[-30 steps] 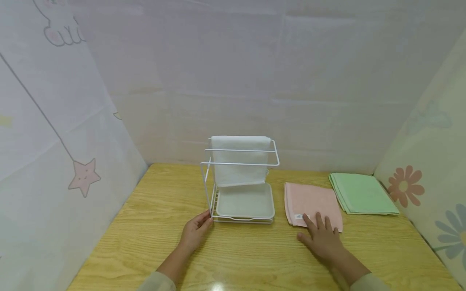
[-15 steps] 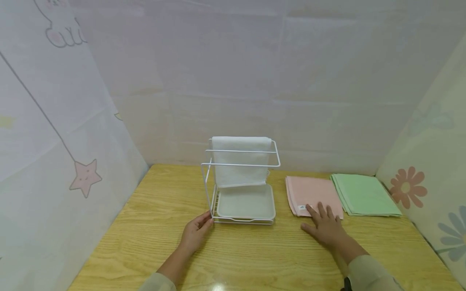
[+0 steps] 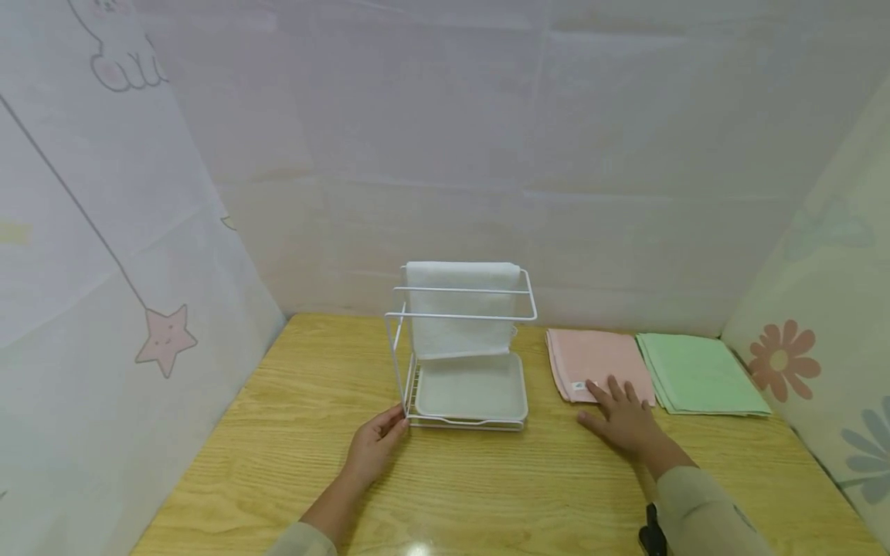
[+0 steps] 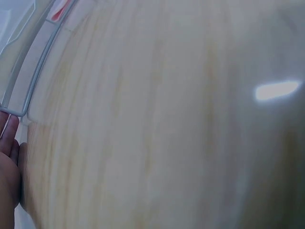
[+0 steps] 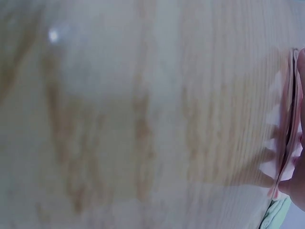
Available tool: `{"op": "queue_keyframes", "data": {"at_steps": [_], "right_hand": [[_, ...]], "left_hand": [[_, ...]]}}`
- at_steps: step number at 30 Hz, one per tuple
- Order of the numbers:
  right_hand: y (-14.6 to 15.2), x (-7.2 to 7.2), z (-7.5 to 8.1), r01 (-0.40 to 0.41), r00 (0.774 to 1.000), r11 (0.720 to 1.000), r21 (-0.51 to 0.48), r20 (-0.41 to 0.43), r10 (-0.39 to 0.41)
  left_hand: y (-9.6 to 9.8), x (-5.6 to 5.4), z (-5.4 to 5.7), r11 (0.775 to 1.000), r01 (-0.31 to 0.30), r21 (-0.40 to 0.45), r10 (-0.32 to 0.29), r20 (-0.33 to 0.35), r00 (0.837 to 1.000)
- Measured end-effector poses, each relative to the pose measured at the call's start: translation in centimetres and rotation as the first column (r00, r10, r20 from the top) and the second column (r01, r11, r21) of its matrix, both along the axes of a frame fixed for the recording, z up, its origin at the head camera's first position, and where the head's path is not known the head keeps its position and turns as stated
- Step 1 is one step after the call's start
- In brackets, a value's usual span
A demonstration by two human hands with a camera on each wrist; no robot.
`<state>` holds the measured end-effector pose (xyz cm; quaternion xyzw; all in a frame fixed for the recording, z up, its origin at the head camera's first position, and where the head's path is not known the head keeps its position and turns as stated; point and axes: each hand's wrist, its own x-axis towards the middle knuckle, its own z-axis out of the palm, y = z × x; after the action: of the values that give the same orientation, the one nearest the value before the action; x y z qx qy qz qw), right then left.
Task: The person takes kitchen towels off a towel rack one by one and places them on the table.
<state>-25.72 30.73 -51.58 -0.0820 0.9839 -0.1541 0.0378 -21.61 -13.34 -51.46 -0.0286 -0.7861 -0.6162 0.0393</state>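
1. Table [image 3: 487, 494]: wood-grained, glossy; all items are borne by it. Little friction is expected, so a pushed item could be slid too far.
2. White wire rack [image 3: 459, 316]: stood upright near mid-table. If tugged at one corner, it could be skewed by the uneven load.
3. Green cloth [image 3: 705, 373]: laid folded at the right, just beside the pink cloth; whether the edges overlap cannot be told. Rucking is possible if it is nudged.
4. White cloth [image 3: 462, 332]: draped over the rack's rear bar; could be shaken loose by a jolt to the frame.
5. Pink cloth [image 3: 599, 361]: laid folded between rack and green cloth. Its layers could be sheared apart if only the top one is dragged by fingertip pressure.
6. Tray [image 3: 473, 390]: seated in the rack's base; could be rattled by the same jolt.
7. Right hand [image 3: 621, 423]: fingers spread wide, rested on the pink cloth's near edge; nothing is grasped.
8. Left hand [image 3: 371, 450]: fingers narrowed; the rack's near left lower corner is held.
9. Label [image 3: 579, 386]: seen at the pink cloth's near left; could be creased by the adjacent fingertip.
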Motion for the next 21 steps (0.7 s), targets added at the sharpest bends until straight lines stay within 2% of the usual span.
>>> {"op": "queue_keyframes", "data": {"at_steps": [1, 6, 13, 17, 21], "right_hand": [[0.0, 0.0, 0.0, 0.001, 1.000, 1.000, -0.005, 0.003, -0.001], [0.1, -0.2, -0.1, -0.002, 1.000, 1.000, -0.011, -0.011, 0.002], [0.2, -0.1, 0.3, 0.016, 0.995, 0.998, -0.061, -0.095, -0.022], [0.0, -0.5, 1.6, 0.007, 0.988, 0.996, -0.084, -0.151, -0.020], [-0.3, -1.1, 3.5, -0.007, 0.988, 0.990, -0.142, -0.153, -0.015]], "left_hand": [[0.0, -0.1, -0.2, 1.000, 0.002, 0.000, -0.002, -0.006, 1.000], [-0.5, -1.2, -2.4, 1.000, -0.003, 0.001, 0.003, -0.006, 1.000], [-0.7, -1.1, -2.7, 1.000, 0.012, 0.007, -0.012, -0.029, 0.999], [-0.7, -1.2, -2.7, 1.000, 0.006, 0.016, -0.005, -0.027, 1.000], [-0.7, -1.3, -2.7, 1.000, 0.002, 0.021, -0.001, -0.016, 1.000]]}}
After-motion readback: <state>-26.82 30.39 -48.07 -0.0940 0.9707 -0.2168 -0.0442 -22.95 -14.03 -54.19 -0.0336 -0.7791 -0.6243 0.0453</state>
